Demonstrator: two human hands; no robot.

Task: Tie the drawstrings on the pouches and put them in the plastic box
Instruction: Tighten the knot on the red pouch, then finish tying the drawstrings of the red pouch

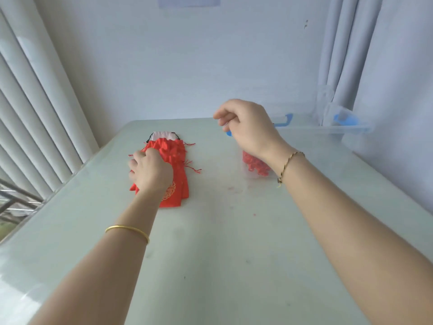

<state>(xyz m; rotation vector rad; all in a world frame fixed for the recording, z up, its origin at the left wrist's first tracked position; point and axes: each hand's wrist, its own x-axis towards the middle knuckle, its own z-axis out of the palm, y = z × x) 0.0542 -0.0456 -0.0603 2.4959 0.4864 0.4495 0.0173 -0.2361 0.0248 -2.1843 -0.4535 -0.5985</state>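
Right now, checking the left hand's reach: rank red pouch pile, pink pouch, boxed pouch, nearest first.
1. red pouch pile, gripped by the left hand.
2. pink pouch, just behind the pile.
3. boxed pouch, rightward, in the plastic box.

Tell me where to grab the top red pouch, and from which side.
Take the top red pouch by its gathered neck, coming down from above: the cloth bunches into a ridge there, while the body lies flat on the pile. The left hand grips that ruffle's left end.
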